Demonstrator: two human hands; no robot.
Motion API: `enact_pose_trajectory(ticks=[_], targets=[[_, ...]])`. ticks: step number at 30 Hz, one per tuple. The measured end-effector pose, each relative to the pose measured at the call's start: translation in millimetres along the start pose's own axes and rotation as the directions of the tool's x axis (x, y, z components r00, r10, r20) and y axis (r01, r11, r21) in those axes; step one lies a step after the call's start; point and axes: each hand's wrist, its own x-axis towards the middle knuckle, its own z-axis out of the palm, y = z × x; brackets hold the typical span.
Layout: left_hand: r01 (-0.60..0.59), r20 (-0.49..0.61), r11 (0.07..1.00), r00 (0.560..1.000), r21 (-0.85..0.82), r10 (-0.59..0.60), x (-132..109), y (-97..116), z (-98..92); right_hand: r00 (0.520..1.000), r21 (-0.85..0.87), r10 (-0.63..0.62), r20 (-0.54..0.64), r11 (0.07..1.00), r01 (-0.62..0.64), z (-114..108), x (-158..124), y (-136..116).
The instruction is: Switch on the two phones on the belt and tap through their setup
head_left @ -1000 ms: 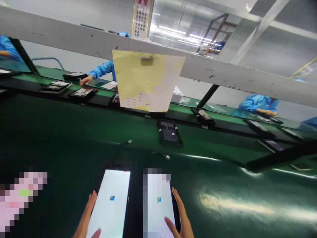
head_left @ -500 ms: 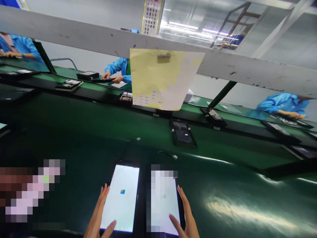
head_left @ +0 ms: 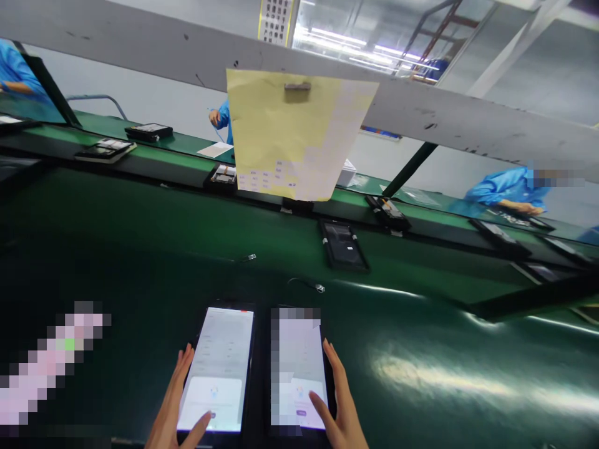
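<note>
Bench [head_left: 140,262], dark green and glossy, fills most of the view, with a raised conveyor strip [head_left: 187,163] running across at 12 o'clock that carries several dark trays [head_left: 105,149]. A yellow sheet [head_left: 290,134] hangs clipped to the overhead beam [head_left: 140,47], and people in blue sleeves [head_left: 508,187] work on the far side.

Two lit tablets lie flat side by side at 6 o'clock, nearly touching. The left tablet [head_left: 218,368] shows a pale pop-up panel low on its screen; the right tablet [head_left: 298,368] is partly blurred. The left hand [head_left: 175,408] lies along the left tablet's outer edge with its grip apart, fingers straight, thumb tip pressing the button on the panel. The right hand [head_left: 339,405] mirrors it at the right tablet's outer edge, grip likewise apart, thumb on the screen's lower part.

Risks, as I judge them: neither tablet is clamped, so a hard thumb press could skid one across the slick bench into its neighbour. With both thumbs tapping at once, one may land off its button. A loose cable end [head_left: 317,287] lies at 12 o'clock from the right tablet, and another small connector [head_left: 251,257] sits beyond the left one; either tablet pushed forward could ride over them and scratch.
</note>
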Motion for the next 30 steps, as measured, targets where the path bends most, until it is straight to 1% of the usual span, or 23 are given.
enact_pose_trajectory(ticks=[2,5,8,11,15,20,23,25,27,30], targets=[[0.002,-0.015,1.000,1.000,-0.009,-0.002,-0.6,1.9,-1.2,0.999,-0.042,-0.009,0.037,0.999,0.011,-2.3,0.2,-0.2],[0.037,-0.020,0.999,0.999,-0.036,-0.038,-1.0,2.8,-2.3,0.993,-0.124,-0.048,0.111,0.990,0.062,-5.6,0.4,-0.1],[0.089,0.015,0.991,0.996,-0.098,-0.088,-0.7,-0.2,-0.9,0.983,-0.184,-0.066,0.169,0.978,0.097,-8.3,0.3,0.7],[0.169,0.048,0.973,0.985,-0.158,-0.163,-0.3,-3.0,0.5,0.981,-0.223,-0.063,0.184,0.969,0.104,-9.6,0.1,2.0],[0.121,-0.001,0.985,0.993,-0.127,-0.122,-0.2,1.8,0.1,0.983,-0.248,-0.070,0.168,0.962,0.111,-8.6,1.3,2.9],[0.118,-0.027,0.984,0.992,-0.136,-0.123,0.0,12.0,-0.4,0.986,-0.254,-0.050,0.162,0.963,0.090,-6.2,1.3,-2.1],[0.106,-0.057,0.984,0.992,-0.141,-0.115,-1.0,15.1,-0.3,0.993,-0.231,-0.047,0.110,0.970,0.072,-3.4,0.2,-7.9],[0.088,-0.058,0.987,0.994,-0.135,-0.096,-2.7,16.8,0.1,0.995,-0.222,-0.064,0.075,0.972,0.079,-0.6,0.5,-10.1],[0.069,-0.053,0.992,0.996,-0.109,-0.075,-4.5,19.2,1.5,0.995,-0.223,-0.085,0.046,0.970,0.093,2.6,1.7,-10.2],[0.045,-0.085,0.996,0.995,-0.071,-0.051,-5.9,24.9,4.5,0.995,-0.221,-0.100,-0.010,0.971,0.095,7.1,3.9,-7.5]])
